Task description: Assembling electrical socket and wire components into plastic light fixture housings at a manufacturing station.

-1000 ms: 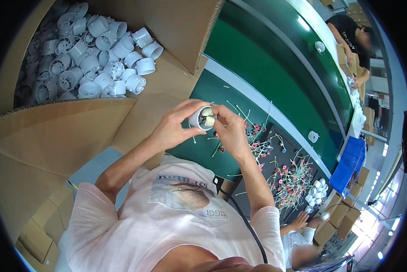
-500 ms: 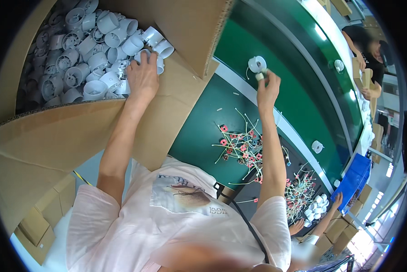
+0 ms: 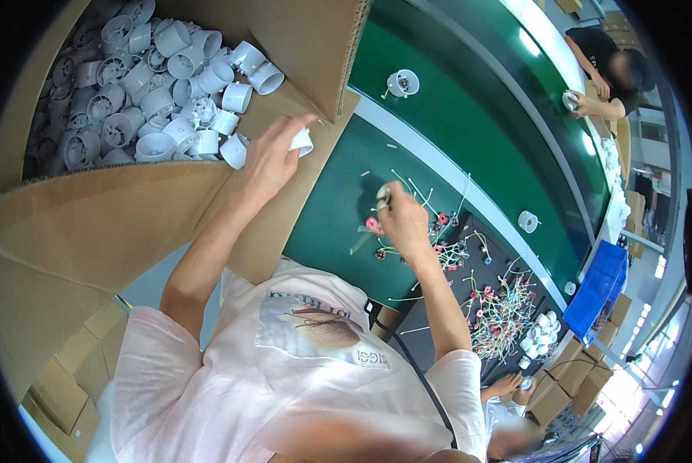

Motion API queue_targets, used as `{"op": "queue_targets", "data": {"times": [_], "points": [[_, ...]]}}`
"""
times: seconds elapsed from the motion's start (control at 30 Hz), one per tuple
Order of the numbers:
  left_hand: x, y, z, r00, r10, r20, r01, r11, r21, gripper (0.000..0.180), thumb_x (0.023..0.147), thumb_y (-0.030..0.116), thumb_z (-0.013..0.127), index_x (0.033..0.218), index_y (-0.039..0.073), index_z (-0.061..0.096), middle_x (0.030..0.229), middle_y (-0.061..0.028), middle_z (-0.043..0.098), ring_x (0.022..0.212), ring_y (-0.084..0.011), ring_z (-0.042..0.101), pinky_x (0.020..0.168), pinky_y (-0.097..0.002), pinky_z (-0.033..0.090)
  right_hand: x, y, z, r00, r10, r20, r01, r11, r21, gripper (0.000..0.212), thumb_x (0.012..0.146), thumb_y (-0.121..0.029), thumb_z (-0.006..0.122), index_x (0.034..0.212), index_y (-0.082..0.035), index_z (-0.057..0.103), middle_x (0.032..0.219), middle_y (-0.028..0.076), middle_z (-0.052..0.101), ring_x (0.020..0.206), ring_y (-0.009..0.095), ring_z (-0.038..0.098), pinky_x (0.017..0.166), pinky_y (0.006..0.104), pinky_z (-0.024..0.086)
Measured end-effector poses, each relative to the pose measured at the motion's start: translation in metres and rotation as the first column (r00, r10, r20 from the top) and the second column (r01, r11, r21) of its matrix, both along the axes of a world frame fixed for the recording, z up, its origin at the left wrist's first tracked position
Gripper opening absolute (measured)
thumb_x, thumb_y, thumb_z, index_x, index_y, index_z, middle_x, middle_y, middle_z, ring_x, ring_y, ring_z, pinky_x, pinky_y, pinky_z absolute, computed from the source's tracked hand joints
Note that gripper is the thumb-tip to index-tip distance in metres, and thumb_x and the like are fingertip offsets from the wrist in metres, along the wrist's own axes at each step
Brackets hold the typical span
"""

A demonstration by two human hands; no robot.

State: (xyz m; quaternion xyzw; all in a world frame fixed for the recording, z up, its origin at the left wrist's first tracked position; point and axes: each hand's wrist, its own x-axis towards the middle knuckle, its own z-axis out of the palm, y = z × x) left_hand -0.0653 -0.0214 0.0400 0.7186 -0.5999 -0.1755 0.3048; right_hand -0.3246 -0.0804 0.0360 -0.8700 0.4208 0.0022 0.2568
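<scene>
My left hand (image 3: 273,154) is closed around a white plastic cylindrical housing (image 3: 302,142), just outside the large cardboard box's opening. Heaped in the box are many more such housings (image 3: 157,103). Over the green worktop, my right hand (image 3: 402,220) pinches with thumb and forefinger, both wearing cream fingertip covers. Just below them a small red part with wires (image 3: 372,224) appears smeared by motion and seems to hang from the pinch; the exact hold is hidden. Beside and under this hand spreads a tangle of red wired parts (image 3: 448,251).
Beyond a grey rail runs a green conveyor belt (image 3: 469,131), carrying a white housing with something inside (image 3: 402,82) and another housing (image 3: 528,221). To the right are a second wire pile (image 3: 500,316), white housings (image 3: 543,336) and a blue bin (image 3: 595,293). Two other people work nearby.
My left hand has come out of the box to the right with a housing. My right hand has left the housing on the belt and moved back over the worktop. That housing has shifted away leftward.
</scene>
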Motion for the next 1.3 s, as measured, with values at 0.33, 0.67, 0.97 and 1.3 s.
{"op": "queue_targets", "data": {"times": [0.33, 0.67, 0.97, 1.3], "points": [[-0.025, 0.024, 0.013, 0.004, 0.183, -0.983, 0.218, 0.959, 0.18, 0.052, 0.081, 0.003, 0.061, 0.128, 0.009, 0.041, 0.105, -0.0062, 0.051, 0.095, -0.0173, 0.057, 0.088, -0.0357, 0.05, -0.013, 0.001, 0.056, 0.786, -0.493, 0.374, 0.317, 0.84, 0.44, 0.03, 0.081, 0.003, 0.055, 0.11, -0.003, 0.056, 0.091, 0.006, 0.062, 0.08, 0.011, 0.061, 0.066, 0.0231, 0.048], [-0.037, 0.034, 0.021, 0.244, 0.158, -0.957, 0.287, 0.931, 0.227, 0.059, 0.075, 0.003, 0.068, 0.126, 0.009, 0.039, 0.108, -0.0063, 0.05, 0.094, -0.0175, 0.059, 0.079, -0.0315, 0.052, -0.021, 0.014, 0.062, 0.63, -0.417, 0.655, 0.316, 0.908, 0.274, 0.022, 0.087, 0.001, 0.051, 0.109, 0.002, 0.054, 0.098, 0.012, 0.062, 0.083, 0.016, 0.062, 0.064, 0.0234, 0.05], [-0.048, 0.032, 0.037, 0.502, -0.166, -0.849, 0.315, 0.949, 0.001, 0.06, 0.072, -0.004, 0.065, 0.125, 0.007, 0.039, 0.111, -0.0048, 0.05, 0.099, -0.0127, 0.055, 0.083, -0.0275, 0.049, -0.012, 0.019, 0.102, 0.215, -0.738, 0.64, -0.071, 0.641, 0.764, 0.023, 0.087, -0.006, 0.057, 0.11, 0.0, 0.053, 0.1, 0.015, 0.06, 0.08, 0.018, 0.062, 0.058, 0.0247, 0.05], [-0.041, 0.032, 0.064, 0.257, -0.015, -0.966, 0.369, 0.926, 0.084, 0.068, 0.072, -0.006, 0.061, 0.133, 0.005, 0.033, 0.117, -0.0045, 0.047, 0.111, -0.0133, 0.048, 0.095, -0.0287, 0.039, 0.003, 0.023, 0.094, 0.204, -0.694, 0.691, -0.14, 0.678, 0.722, 0.022, 0.087, -0.009, 0.058, 0.107, 0.0, 0.053, 0.1, 0.017, 0.06, 0.079, 0.02, 0.063, 0.059, 0.0261, 0.051]]}}
